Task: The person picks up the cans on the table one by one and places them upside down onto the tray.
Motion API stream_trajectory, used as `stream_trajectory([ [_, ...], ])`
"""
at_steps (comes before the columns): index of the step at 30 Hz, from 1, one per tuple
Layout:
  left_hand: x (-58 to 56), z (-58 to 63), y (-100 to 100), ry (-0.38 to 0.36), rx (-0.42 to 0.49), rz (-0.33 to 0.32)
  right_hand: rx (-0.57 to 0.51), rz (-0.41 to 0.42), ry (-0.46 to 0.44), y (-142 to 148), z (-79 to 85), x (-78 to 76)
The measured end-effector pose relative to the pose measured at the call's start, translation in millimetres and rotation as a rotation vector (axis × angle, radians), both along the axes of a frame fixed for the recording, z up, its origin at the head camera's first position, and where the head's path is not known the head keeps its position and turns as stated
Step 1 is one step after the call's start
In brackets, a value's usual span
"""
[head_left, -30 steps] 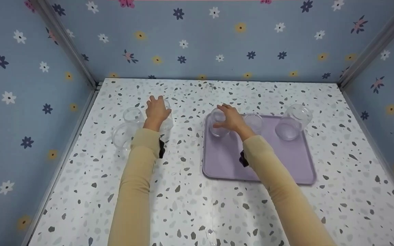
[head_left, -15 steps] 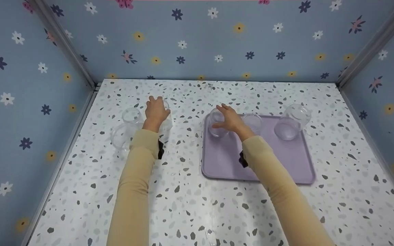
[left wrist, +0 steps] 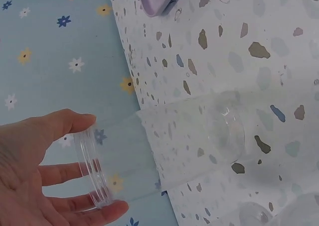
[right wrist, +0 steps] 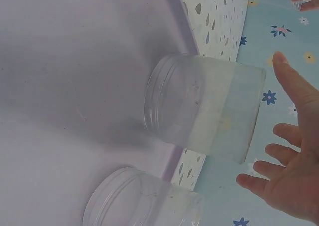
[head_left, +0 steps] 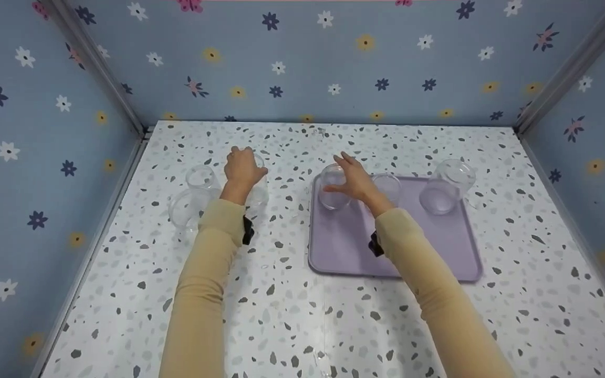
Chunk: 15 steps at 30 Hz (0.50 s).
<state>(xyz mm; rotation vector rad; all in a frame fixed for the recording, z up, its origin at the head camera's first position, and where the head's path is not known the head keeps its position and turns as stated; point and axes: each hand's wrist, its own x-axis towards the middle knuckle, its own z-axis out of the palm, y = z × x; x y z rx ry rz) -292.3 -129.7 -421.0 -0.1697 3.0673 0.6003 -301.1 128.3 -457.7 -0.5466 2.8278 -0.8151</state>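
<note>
My left hand (head_left: 242, 170) grips the threaded rim of a clear plastic jar (left wrist: 184, 146), thumb on one side and fingers on the other. The jar is upright; whether its base touches the table cannot be made out. My right hand (head_left: 357, 181) is held with fingers spread around the end of another clear jar (right wrist: 209, 106). A gap shows between that hand and the jar in the right wrist view. This jar stands upside down, threaded rim on the purple tray (head_left: 339, 247). A further jar (right wrist: 139, 201) stands beside it on the tray.
A third clear jar (head_left: 447, 186) is at the tray's back right. Two clear containers, one smaller (head_left: 201, 177) and one wider (head_left: 183, 209), stand left of my left hand on the speckled table (head_left: 281, 315). Flowered panels (head_left: 302, 63) enclose the back and sides.
My right hand has risen slightly and its fingers have spread wider off the jar on the tray. The left hand and its jar have shifted slightly to the right.
</note>
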Motion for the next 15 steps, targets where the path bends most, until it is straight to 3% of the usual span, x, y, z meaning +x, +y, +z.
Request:
stream_trajectory([
  [8, 8.6, 3.3, 3, -0.019, 0.042, 0.005, -0.07, -0.03, 0.033, 3, 4.0, 3.2],
  [15, 17.7, 2.4, 4, 0.008, 0.122, -0.018, -0.159, -0.028, 0.106, 5, 3.6, 6.8],
])
